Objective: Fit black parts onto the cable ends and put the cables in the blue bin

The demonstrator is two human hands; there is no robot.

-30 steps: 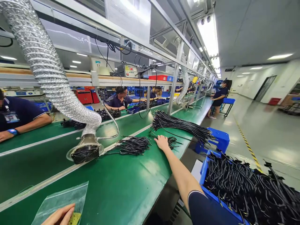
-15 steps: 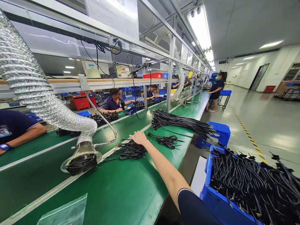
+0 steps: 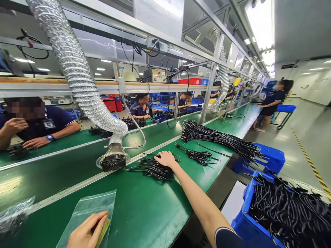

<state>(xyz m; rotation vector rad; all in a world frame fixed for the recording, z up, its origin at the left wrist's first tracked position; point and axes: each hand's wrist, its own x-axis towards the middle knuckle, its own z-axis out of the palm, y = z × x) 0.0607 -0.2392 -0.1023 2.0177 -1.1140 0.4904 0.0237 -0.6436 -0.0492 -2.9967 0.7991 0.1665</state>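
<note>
Far-left bag [image 3: 15, 220]: lay at the edge of view with dark contents, blurred, apart from both hands.
Left hand [image 3: 86, 232]: was pinched on a small clear bag [image 3: 94, 203], thumb against fingers, above the near part of the green table [image 3: 144, 210]. Something yellow-green [image 3: 104, 229] showed by the fingertips; whether it was inside the bag could not be told.
Hose [image 3: 89, 103]: slanted down to a round mouth just left of the cables.
Cable pile [image 3: 155, 170]: lay on the table, black strands overlapping and tips pointing several ways.
Right hand [image 3: 167, 159]: sat palm down over the back of the pile, fingers spread; whether they had closed on any cable could not be told.
Step at the pile: looked like reaching in to sort or gather cables — a judgement from the hand's pose.
Move from the pile: a lift would have called for the fingertips to close round chosen strands and ease them free, as the overlap could drag neighbours along.
Small bundle [image 3: 198, 155]: rested apart, right of the hand.
Long bundle [image 3: 219, 137]: stretched behind it, ends over the table edge.
Blue bin [image 3: 249, 201]: stood at far right, heaped with more black cables [image 3: 289, 210].
</note>
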